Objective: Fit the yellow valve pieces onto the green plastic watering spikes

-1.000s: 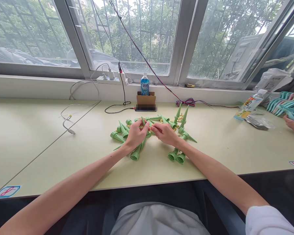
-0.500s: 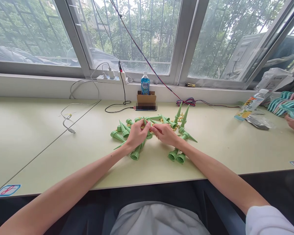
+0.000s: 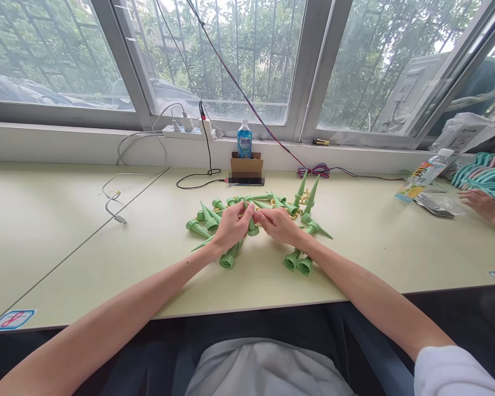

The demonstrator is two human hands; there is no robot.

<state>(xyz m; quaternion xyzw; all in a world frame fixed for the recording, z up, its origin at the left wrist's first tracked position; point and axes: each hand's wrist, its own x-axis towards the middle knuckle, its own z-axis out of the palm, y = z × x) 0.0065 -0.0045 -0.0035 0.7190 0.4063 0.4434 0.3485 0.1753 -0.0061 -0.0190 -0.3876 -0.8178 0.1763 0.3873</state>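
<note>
My left hand (image 3: 232, 224) is closed around a green plastic watering spike (image 3: 253, 227), its threaded-looking wide end pointing down toward me. Close against the spike's side, the fingertips of my right hand (image 3: 278, 224) are pinched together; whatever they grip is hidden. More green watering spikes lie around both hands. Two of them stand point-up (image 3: 310, 199) behind my right hand, beside small yellow plastic pieces (image 3: 304, 197). Under my right wrist, two spikes (image 3: 304, 267) show their open round ends.
A blue-labelled bottle (image 3: 245, 140) stands behind a cardboard holder (image 3: 246, 165) with a phone. Cables (image 3: 115, 203) lie at left. Far right are a tilted drink bottle (image 3: 424, 176), a packet (image 3: 435, 204), several hangers (image 3: 480, 173) and another person's hand (image 3: 482, 203).
The spike in my left hand has tipped slightly, its wide end shifting right and down. My right hand stays pinched at it. The other person's hand has moved left, off the hangers.
</note>
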